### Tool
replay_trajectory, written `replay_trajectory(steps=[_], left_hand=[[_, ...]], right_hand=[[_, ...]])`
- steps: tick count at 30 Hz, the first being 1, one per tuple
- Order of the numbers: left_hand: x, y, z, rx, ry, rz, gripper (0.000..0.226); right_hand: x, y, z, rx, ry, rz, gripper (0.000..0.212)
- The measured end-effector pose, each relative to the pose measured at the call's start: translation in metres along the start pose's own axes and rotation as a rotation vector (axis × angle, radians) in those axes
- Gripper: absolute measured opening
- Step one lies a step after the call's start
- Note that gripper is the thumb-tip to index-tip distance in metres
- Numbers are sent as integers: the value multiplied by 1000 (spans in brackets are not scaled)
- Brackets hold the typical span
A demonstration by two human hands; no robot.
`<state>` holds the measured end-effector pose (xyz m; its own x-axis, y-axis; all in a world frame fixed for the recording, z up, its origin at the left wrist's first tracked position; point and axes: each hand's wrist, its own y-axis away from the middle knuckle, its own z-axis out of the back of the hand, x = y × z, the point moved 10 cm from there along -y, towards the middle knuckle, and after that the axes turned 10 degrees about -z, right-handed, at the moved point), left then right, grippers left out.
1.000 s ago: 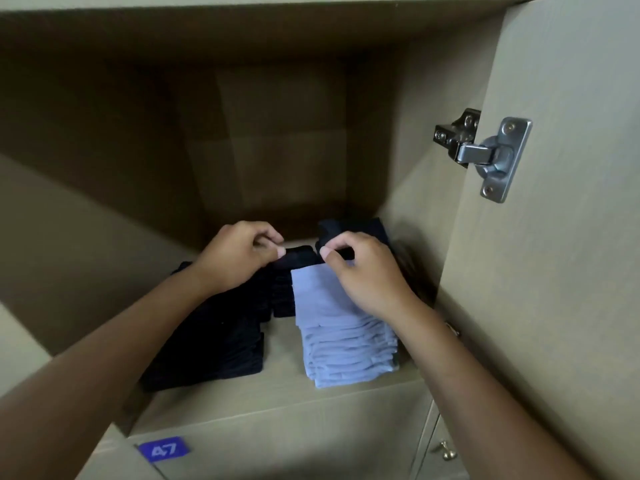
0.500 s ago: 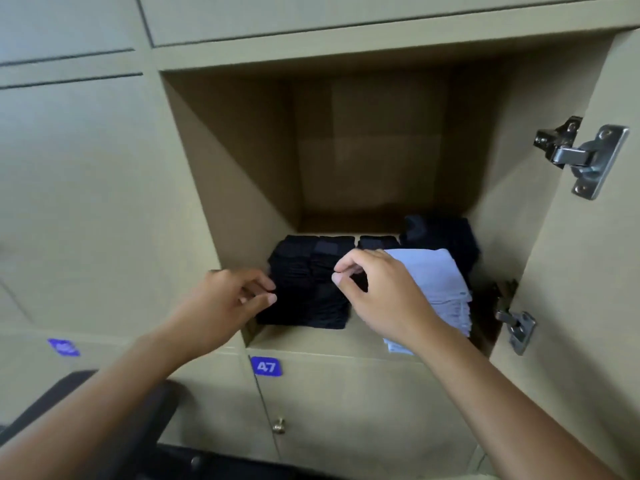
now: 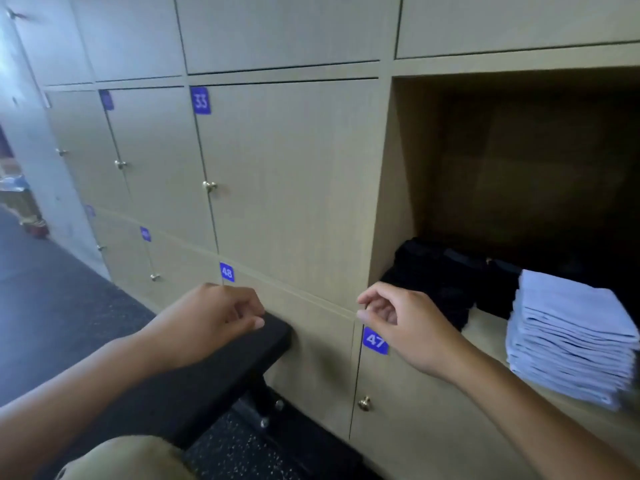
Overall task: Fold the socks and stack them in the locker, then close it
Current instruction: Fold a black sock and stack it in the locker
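Note:
The open locker [image 3: 391, 188] is at the right, its door out of frame. Inside lie a stack of folded light blue socks [image 3: 568, 337] at the front right and folded black socks [image 3: 443, 275] at the left. My left hand [image 3: 221, 317] hovers over a black bench [image 3: 207, 382], fingers loosely curled, holding nothing. My right hand [image 3: 401, 323] hangs in front of the locker's lower left corner, outside it, fingers loosely curled and empty.
Closed beige lockers fill the wall, with blue number plates 33 [image 3: 201, 100], 48 [image 3: 227, 271] and 47 [image 3: 374, 340] and small brass knobs [image 3: 364, 403]. A dark speckled floor [image 3: 52, 289] runs left. A tan cloth [image 3: 124, 459] shows at the bottom edge.
Both hands have let go of the black socks and pulled back out of the locker. The view has swung left, so the open door and its hinges left the frame.

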<state>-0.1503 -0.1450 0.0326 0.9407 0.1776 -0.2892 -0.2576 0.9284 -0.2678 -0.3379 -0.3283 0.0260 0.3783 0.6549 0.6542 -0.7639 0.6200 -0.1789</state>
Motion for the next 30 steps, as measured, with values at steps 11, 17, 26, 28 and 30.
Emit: replay_trajectory(steps=[11,17,26,28,30], left_hand=[[45,168,43,-307,58,318,9],[47,272,60,-376,23,450,8],[54,431,56,-416,9,656,3],[57,464,61,-430,-13,689,1],[59,498,70,-438,-59,737,5]], right_hand=[[110,27,-101,217,-56,189,2],[190,60,-147,310,-87,331,5],[294,119,-235,469,-16,536,7],[316,133,-259,512,6,583,10],[338,148,-286,562,29,627,14]])
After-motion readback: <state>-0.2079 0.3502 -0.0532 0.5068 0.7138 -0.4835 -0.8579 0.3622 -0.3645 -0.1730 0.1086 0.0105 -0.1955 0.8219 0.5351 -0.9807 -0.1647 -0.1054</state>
